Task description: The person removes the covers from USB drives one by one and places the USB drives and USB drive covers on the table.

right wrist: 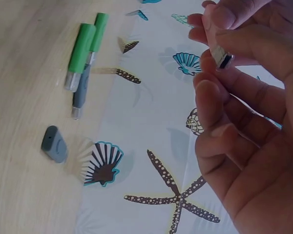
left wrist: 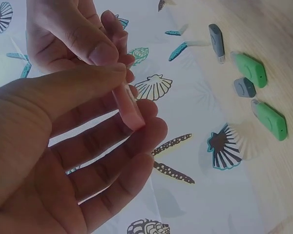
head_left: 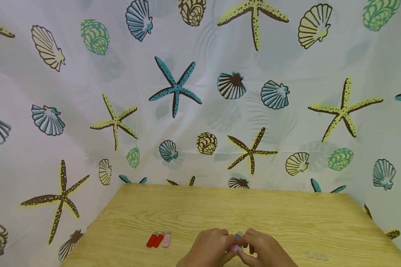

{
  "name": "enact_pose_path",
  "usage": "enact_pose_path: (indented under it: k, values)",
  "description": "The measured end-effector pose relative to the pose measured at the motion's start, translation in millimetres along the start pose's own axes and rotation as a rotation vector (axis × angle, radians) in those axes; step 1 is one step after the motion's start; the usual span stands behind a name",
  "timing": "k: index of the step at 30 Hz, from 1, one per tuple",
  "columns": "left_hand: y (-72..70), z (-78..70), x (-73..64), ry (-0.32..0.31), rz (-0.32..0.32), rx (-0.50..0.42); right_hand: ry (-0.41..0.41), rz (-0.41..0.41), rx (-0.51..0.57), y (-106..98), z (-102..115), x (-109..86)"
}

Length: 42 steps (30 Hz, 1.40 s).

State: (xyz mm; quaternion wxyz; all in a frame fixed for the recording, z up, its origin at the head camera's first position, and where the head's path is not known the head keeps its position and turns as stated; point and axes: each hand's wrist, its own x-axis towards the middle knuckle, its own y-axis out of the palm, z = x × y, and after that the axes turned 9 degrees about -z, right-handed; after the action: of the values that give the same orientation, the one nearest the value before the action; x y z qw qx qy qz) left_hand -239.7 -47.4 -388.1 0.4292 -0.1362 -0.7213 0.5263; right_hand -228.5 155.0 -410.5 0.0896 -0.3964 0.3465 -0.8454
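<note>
My left hand (head_left: pixel 209 245) pinches a pink USB flash drive (left wrist: pixel 130 113) between its thumb and fingers. From the other side my right hand (head_left: pixel 263 247) holds the same drive near its end, thumb across it and fingers curled below. A metal connector (right wrist: pixel 223 58) shows at that end in the right wrist view; whether a clear cap covers it I cannot tell. In the head view the fingers hide most of the drive. Just past the fingertips a grey flash drive (head_left: pixel 238 235) lies on the table, partly covered by the hands.
Left on the wooden table (head_left: pixel 127 215) lie two red flash drives (head_left: pixel 158 240) and a pink one (head_left: pixel 166 240). Small clear pieces (head_left: pixel 316 255) lie at the right. Green drives (left wrist: pixel 269 119) and grey ones (left wrist: pixel 216 41) appear in the wrist views. A shell-patterned cloth (head_left: pixel 200 115) hangs around the table.
</note>
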Motion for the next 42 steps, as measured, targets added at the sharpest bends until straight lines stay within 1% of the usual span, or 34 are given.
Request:
enact_pose_path:
  k: [1,3,8,10,12,15,19,22,24,27,32,35,39,42]
  values:
    - [-0.7,-0.2,-0.2,-0.002,0.003,-0.001,-0.013,0.002,0.009,-0.5,-0.2,0.5]
    - [-1.6,0.0,-1.0,0.017,-0.006,0.007,-0.032,0.006,0.029,-1.0,0.2,1.2]
    - [-4.1,3.1,-1.9,0.114,-0.049,0.015,-0.044,0.008,0.068,-2.3,1.0,2.0]
    - [-5.3,4.8,-1.6,0.141,-0.051,0.015,-0.054,0.007,0.07,-2.6,0.9,2.3]
    - [-6.2,6.2,-1.7,0.152,-0.045,0.012,-0.061,0.008,0.072,-2.8,0.8,2.5]
    - [-6.7,7.0,-1.6,0.149,-0.036,-0.019,-0.072,0.018,0.073,-3.2,0.8,2.5]
    - [-6.5,6.4,-1.6,0.118,-0.016,-0.083,-0.069,0.02,0.071,-3.7,1.6,2.4]
    - [-7.0,5.6,-1.8,0.1,-0.001,-0.101,-0.048,0.03,0.074,-4.8,2.0,2.2]
    - [-7.9,5.4,-1.8,0.092,0.003,-0.113,-0.02,0.041,0.084,-5.9,2.0,1.9]
    - [-9.2,5.5,-1.5,0.09,-0.006,-0.123,0.002,0.057,0.108,-7.3,1.8,1.6]
    - [-10.0,6.0,-1.4,0.083,-0.025,-0.121,-0.029,0.033,0.104,-6.0,1.7,2.4]
    - [-9.3,5.7,-1.8,0.084,-0.028,-0.11,-0.007,0.025,0.087,-5.0,2.5,2.2]
    - [-7.3,5.5,-2.2,0.093,-0.03,-0.097,0.05,0.023,0.066,-3.4,4.2,1.8]
    - [-7.2,5.8,-2.1,0.096,-0.029,-0.102,0.045,-0.007,0.042,-1.0,4.7,2.1]
